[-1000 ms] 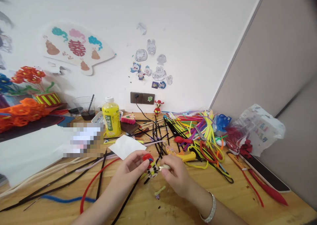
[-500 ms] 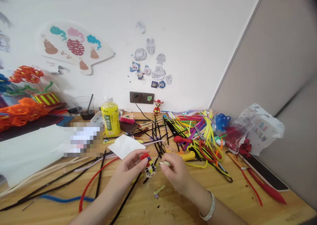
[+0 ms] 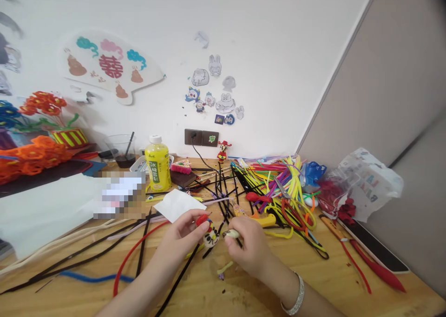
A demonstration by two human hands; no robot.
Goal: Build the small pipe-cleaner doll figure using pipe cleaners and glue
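While beside figurine, right hand curled.

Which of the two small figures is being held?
The held figure, gripped in the left hand; the standing figure, in a wide red hat, is by the wall.

Red, white and black figure; yellow-and-red striped pot

Head-worn camera looking forward and down across a wooden table
The single view is peering out from the wearer's head, facing the white wall behind the table, with a grey panel standing along the right; the left hand and right hand are appearing close, below centre, their forearms entering from the bottom edge.
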